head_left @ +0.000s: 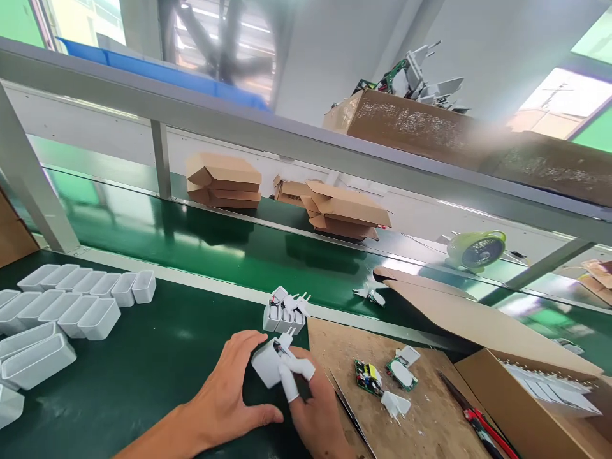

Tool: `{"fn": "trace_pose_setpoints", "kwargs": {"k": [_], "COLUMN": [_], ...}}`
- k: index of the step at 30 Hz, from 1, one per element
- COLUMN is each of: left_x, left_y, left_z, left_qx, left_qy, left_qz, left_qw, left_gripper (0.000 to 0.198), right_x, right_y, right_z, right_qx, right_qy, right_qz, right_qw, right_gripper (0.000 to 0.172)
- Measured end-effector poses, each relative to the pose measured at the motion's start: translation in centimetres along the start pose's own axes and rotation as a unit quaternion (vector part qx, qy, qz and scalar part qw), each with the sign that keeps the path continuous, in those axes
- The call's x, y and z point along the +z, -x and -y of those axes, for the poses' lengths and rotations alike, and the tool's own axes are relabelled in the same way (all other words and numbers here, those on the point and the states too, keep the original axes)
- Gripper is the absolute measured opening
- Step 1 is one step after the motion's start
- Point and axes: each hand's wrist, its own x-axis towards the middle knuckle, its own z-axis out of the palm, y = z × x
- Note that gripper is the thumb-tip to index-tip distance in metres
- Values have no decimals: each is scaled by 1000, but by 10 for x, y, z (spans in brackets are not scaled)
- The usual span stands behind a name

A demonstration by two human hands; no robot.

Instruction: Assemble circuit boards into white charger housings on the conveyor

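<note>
My left hand [224, 395] and my right hand [313, 408] meet low in the middle of the view around a white charger shell [266, 363]. The left fingers wrap its near side. The right thumb and forefinger wear white finger cots and pinch a small plug part [287, 339] at the shell's top. Just beyond stand a few assembled white chargers [285, 311] with pins up. Rows of empty white shells [62, 306] lie on the green mat at the left.
A cardboard sheet [430, 421] at the right carries two circuit boards [368, 377], a plug cap [396, 404] and red-handled cutters [482, 426]. An open carton [540, 395] sits far right. Folded cardboard boxes [224, 182] and a small fan [475, 250] lie beyond the green conveyor [191, 236].
</note>
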Motion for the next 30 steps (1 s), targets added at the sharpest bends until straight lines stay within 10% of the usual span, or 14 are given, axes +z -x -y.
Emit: {"fn": "trace_pose_setpoints", "kwargs": {"k": [7, 22, 30], "left_x": [2, 32, -20], "left_y": [7, -4, -53], "left_z": [20, 20, 49], "left_qx": [-110, -54, -170], "left_qy": [-22, 31, 15], "left_qz": [43, -5, -32], "left_qw": [993, 998, 985], "left_gripper": [130, 77, 80], "right_x": [-14, -4, -120], "right_y": [-4, -9, -101], "right_z": [-18, 7, 12], "right_qx": [-214, -186, -17], "right_qy": [379, 394, 464], "right_qz": [99, 85, -75], "right_qw": [895, 896, 883], "right_gripper": [67, 27, 43]}}
